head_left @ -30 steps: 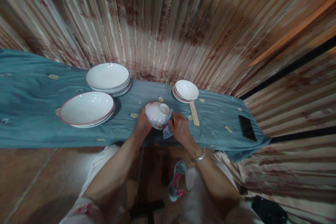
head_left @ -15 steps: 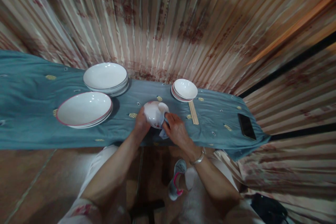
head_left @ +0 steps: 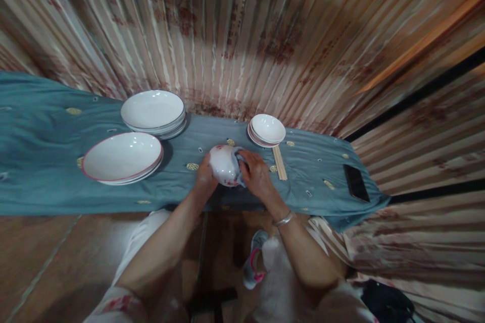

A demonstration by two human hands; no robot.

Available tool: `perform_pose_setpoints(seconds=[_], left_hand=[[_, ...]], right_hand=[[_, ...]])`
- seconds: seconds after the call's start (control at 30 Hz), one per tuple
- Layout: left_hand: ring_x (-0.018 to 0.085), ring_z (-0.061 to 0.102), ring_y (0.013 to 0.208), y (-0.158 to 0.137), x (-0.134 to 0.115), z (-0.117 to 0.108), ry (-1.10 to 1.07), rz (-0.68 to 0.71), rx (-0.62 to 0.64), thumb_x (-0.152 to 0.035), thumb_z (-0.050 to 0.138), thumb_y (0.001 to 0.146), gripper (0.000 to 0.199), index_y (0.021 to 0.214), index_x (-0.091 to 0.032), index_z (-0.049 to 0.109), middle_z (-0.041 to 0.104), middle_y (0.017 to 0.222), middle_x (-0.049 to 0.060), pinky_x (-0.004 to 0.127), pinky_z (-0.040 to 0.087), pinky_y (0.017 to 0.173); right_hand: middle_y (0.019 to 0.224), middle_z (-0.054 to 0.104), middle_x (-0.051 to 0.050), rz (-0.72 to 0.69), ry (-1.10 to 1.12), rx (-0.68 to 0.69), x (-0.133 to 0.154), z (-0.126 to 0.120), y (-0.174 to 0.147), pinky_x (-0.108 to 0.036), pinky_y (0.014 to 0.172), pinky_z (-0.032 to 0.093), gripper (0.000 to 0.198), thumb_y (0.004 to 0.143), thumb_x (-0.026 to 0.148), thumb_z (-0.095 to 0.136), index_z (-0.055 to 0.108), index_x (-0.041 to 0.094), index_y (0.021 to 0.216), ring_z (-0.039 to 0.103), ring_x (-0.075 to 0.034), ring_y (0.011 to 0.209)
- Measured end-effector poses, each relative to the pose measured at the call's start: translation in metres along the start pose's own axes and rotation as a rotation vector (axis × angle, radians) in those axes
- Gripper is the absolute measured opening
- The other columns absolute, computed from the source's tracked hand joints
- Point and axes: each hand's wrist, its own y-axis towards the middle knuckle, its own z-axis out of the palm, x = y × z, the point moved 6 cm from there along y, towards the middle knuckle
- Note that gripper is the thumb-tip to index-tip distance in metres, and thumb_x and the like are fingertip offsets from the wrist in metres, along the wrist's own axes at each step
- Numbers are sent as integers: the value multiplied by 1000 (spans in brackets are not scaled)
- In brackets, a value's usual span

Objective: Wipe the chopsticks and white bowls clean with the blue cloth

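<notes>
A white bowl with red markings [head_left: 223, 164] is held above the near part of the table, its rounded outside facing up toward me. My left hand [head_left: 206, 176] grips its left side, fingers partly hidden behind it. On the other side, my right hand [head_left: 256, 172] is closed on a grey-blue cloth [head_left: 239, 165] and presses it against the bowl's right side. A silvery bracelet circles my right wrist. Just beyond and to the right stands a stack of small white bowls [head_left: 268, 129], with several wooden chopsticks [head_left: 279, 163] lying in front of it.
Two stacks of large white dishes stand on the left, a dark-rimmed stack [head_left: 153, 111] behind a pink-rimmed stack [head_left: 122, 157]. A black phone [head_left: 356, 182] lies near the right end of the teal tablecloth [head_left: 45, 161]. Pleated curtains [head_left: 212, 35] hang right behind the table.
My right hand and the cloth have moved up a little along the bowl's right side. The bowl has turned slightly, showing more of its rounded outside. The stacks have not moved.
</notes>
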Motion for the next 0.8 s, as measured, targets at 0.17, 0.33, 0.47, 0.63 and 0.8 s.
perform_pose_setpoints(seconds=[0.17,0.33,0.47,0.63,0.8], left_hand=[[22,68,102,-1,0,-1,24,-3,-3,-25,35,98,34,99,-10,65,73,85,9,36,50,98],[22,68,104,-1,-1,0,24,3,2,-25,34,98,34,101,-10,64,74,94,11,36,52,97],[23,68,103,0,-1,-1,30,5,-18,-25,36,97,34,107,-9,64,74,96,11,36,52,96],[21,68,103,2,0,-4,42,11,-39,-25,36,98,32,104,-11,64,73,91,8,34,50,99],[23,67,105,4,1,-5,17,11,-19,-26,38,97,32,104,-10,65,73,87,9,35,48,101]], right_hand=[[127,61,-16,-82,-13,45,11,10,0,-46,105,44,39,93,15,37,56,12,127,54,-25,120],[127,61,-19,-65,-88,97,11,9,3,-47,104,44,42,88,9,39,56,10,127,53,-26,119],[122,63,-18,-55,-186,112,13,7,5,-45,100,45,39,85,5,43,60,10,119,56,-27,112],[100,66,-15,-56,-296,132,15,4,3,-42,89,48,25,83,5,46,63,12,100,57,-26,92],[84,63,-9,-43,-309,122,16,-1,-2,-40,83,47,20,84,6,43,60,18,87,54,-25,83]])
